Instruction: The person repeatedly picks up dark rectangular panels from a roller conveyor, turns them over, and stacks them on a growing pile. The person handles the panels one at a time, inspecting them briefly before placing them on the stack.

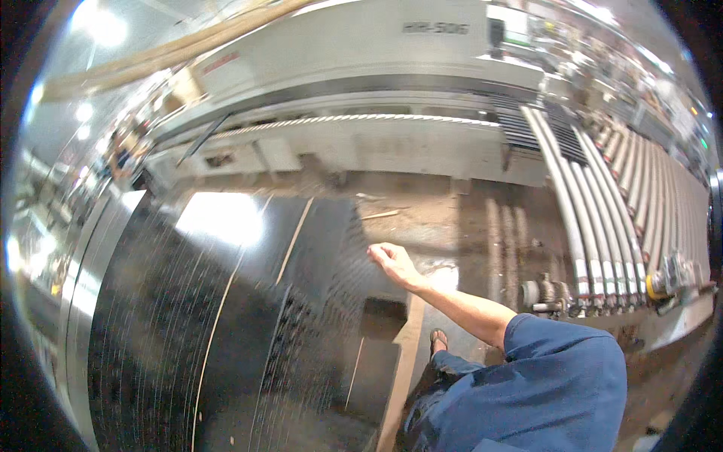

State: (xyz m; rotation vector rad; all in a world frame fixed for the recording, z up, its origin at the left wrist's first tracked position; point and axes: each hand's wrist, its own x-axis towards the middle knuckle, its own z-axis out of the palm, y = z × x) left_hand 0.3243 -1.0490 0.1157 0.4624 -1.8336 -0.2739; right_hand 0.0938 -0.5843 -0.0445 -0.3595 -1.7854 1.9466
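Note:
My right hand [393,264] is raised past the right edge of the dark panels, its arm reaching in from the lower right in a blue sleeve. Its fingers are curled closed; whether anything sits inside them is hidden. The long dark glossy panels [241,331] lie side by side to the left, with thin pale lines running along them and a bright reflection at their far end. Hand and panels look apart, though blur makes the gap hard to judge. A pale wooden strip [403,361] runs along their near right side. My left hand is out of view.
A long pale machine [331,60] spans the far side. At right stands a roller conveyor [576,211], with a motor [672,275] at its near end. Wood scraps [380,215] lie on the dusty floor. My sandalled foot [438,340] shows below my arm.

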